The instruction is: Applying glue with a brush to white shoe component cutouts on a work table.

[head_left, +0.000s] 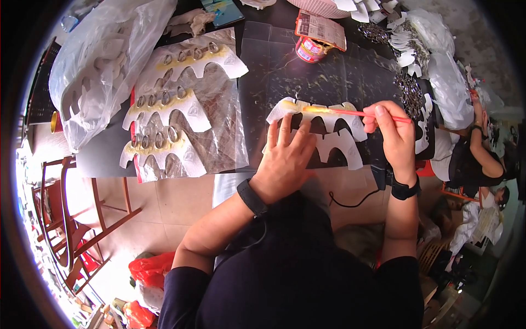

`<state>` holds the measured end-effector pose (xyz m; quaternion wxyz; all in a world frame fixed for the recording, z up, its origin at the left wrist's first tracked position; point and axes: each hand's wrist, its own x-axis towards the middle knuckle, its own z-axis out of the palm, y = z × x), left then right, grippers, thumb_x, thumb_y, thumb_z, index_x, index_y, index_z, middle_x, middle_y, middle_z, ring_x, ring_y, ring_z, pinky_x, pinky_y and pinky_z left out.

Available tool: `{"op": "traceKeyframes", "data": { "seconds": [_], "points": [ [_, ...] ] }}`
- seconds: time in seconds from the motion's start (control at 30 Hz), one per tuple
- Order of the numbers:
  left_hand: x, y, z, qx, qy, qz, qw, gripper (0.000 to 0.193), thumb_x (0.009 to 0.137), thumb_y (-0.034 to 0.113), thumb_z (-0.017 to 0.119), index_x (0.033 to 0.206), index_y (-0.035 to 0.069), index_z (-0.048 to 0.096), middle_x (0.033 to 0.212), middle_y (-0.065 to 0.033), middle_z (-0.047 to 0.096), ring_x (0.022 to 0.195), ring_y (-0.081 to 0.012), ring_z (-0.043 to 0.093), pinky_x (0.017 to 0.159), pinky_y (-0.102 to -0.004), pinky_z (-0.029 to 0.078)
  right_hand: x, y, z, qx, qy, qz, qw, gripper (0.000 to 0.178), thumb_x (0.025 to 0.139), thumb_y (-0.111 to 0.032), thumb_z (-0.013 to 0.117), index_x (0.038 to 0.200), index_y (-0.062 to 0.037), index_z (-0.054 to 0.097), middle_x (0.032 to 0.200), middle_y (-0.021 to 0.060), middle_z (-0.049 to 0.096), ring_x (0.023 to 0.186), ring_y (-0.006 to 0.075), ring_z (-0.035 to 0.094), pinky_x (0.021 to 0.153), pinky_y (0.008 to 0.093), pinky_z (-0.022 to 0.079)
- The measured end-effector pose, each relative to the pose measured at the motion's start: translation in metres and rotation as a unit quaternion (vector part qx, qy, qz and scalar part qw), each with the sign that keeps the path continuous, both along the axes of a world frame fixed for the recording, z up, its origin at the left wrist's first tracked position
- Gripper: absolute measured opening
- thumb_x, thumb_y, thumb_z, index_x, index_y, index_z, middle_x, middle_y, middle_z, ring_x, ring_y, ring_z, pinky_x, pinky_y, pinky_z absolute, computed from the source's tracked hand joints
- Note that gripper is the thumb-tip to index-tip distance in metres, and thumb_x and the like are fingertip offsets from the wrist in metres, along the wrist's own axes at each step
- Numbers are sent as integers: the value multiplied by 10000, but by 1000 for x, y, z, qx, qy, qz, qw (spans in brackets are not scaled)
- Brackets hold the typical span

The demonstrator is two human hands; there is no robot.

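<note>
My right hand pinches a thin red-handled brush. Its tip lies in a streak of yellow paste along the upper edge of a white scalloped cut-out piece. With fingers spread, my left hand rests flat on that piece near its left part and covers some of it. A second white scalloped piece lies just below, partly under my left hand. On the clear plastic sheet to the left, similar white pieces lie in rows, with yellow paste and metal rings along their upper edges.
A red-and-yellow tub with printed paper on it stands at the back. Plastic bags sit at the far left. Dark metal chains and white pieces pile up at right. Another person sits beyond the right edge. A wooden chair stands at left.
</note>
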<state>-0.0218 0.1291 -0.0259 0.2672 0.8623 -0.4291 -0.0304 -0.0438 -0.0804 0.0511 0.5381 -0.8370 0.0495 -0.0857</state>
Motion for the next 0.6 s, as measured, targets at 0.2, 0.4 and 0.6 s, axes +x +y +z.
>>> {"op": "traceKeyframes", "data": {
  "seconds": [0.2,0.4,0.6],
  "points": [
    [0,0,-2,-6,5,-2,1000,684,596,327,756,1167,79,474,1305,-138,346,1228,-405,268,1004,-528,222,-4,-6,3,-13,25,-27,999,236,919,-172,471,861,24,589,690,45,601,604,75,543,572,210,440],
    [1,0,-1,-6,7,-2,1000,680,595,320,759,1164,78,476,1303,-139,347,1229,-400,269,1002,-527,225,-2,-3,3,-22,22,-26,999,242,920,-178,469,862,22,590,690,48,603,604,76,550,572,203,445],
    [1,1,1,-2,8,-4,1000,677,595,317,759,1162,77,476,1302,-140,347,1227,-400,272,997,-526,233,-1,-1,1,-28,6,-33,999,238,919,-178,470,852,15,592,689,46,602,600,73,549,565,205,444]
  ]
}}
